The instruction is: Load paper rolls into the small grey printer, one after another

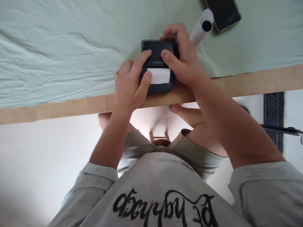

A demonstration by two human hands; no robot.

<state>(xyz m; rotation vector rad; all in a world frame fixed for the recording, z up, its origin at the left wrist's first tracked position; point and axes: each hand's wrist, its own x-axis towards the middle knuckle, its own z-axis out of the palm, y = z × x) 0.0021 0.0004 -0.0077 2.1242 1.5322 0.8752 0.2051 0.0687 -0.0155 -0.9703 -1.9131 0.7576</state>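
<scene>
Left hand [129,82] and right hand [186,61] grasping dark boxy plastic device [156,56], wooden bench [59,106], near edge.
Likely light, stiff; best held by sides.

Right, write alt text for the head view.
The left hand and right hand hold a small dark device with white paper on its near side, at a table's wooden edge. Beyond the right hand are a white roll and a dark phone.

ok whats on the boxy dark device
Parts of the left hand and right hand, plus white paper on its nearer part. The surface of the boxy dark device beneath them is hidden.
</scene>
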